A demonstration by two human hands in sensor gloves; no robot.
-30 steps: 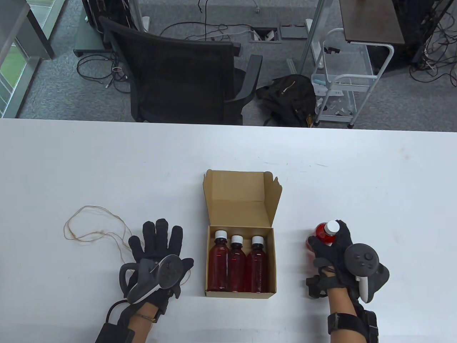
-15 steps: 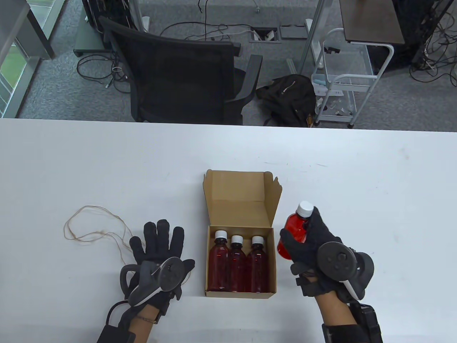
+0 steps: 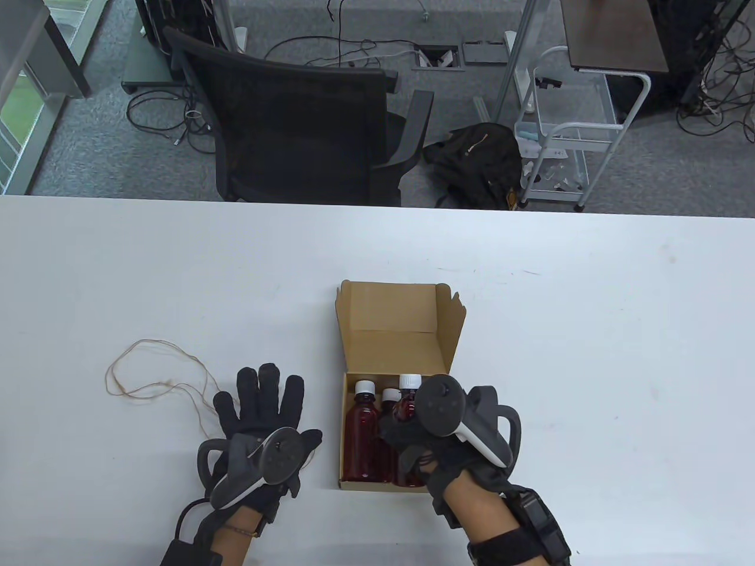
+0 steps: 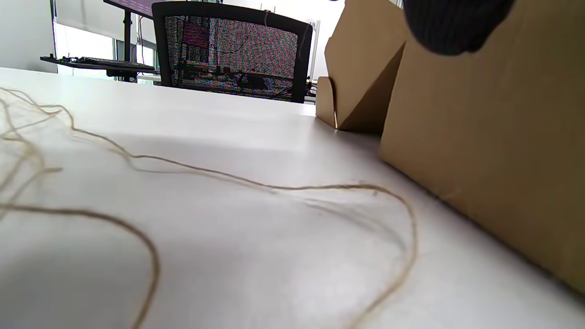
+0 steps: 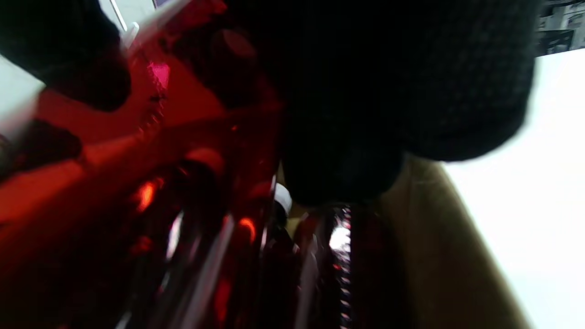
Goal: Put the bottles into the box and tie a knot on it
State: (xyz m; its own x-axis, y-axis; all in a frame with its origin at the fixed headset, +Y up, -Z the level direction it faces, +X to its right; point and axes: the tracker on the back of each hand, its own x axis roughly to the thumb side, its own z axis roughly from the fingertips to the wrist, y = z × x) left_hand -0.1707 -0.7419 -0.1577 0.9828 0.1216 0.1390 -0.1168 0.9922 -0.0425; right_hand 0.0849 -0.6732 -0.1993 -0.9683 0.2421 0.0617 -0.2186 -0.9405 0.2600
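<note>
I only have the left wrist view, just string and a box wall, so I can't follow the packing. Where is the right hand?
Observer: The right hand is over the box, gripping a red bottle.
Operator: How many bottles lie inside?
Observer: Two show, the left bottle and the middle bottle by its cap; the hand hides the right side.
Operator: Is the lid open?
Observer: Yes, the lid stands up at the far side.
</note>
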